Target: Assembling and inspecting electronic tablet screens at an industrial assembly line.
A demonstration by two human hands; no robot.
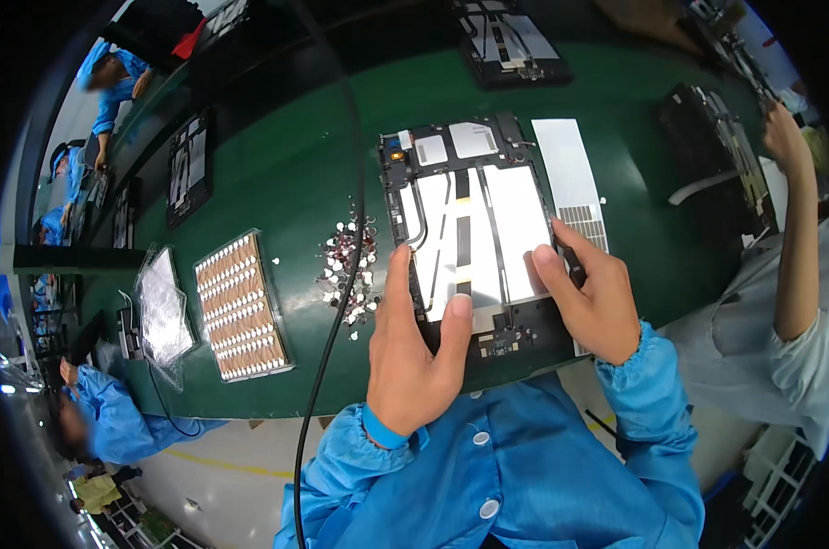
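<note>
- Far left, we've got at least four people along the rim, the nearest in a blue sleeve [126, 421], cut short by the lens's dark edge.
- Next, one silvery packet [165, 311], glare hiding its contents, beside one tray [281, 325] of white-tipped pieces, several rows, too small to count!
- Behind them, one dark unit [190, 165], seen slantwise.
- Now a loose pile [339, 249] of tiny wired bits, past counting, partly covered by a single black cable [300, 467].
- Centre stage, the left hand [414, 371]: grip spread, thumb wide of the fingers, at the near left corner.
- Here's the open device [465, 229], flat on the green counter [277, 165] between both hands: black frame, gleaming white panels, dark strips, two silver plates up top.
- The right hand [597, 306] is over its right edge, fingertips partly hidden; whether that grip pinches, I can't tell.
- Finally, one white sheet [565, 165], partly covered.
</note>
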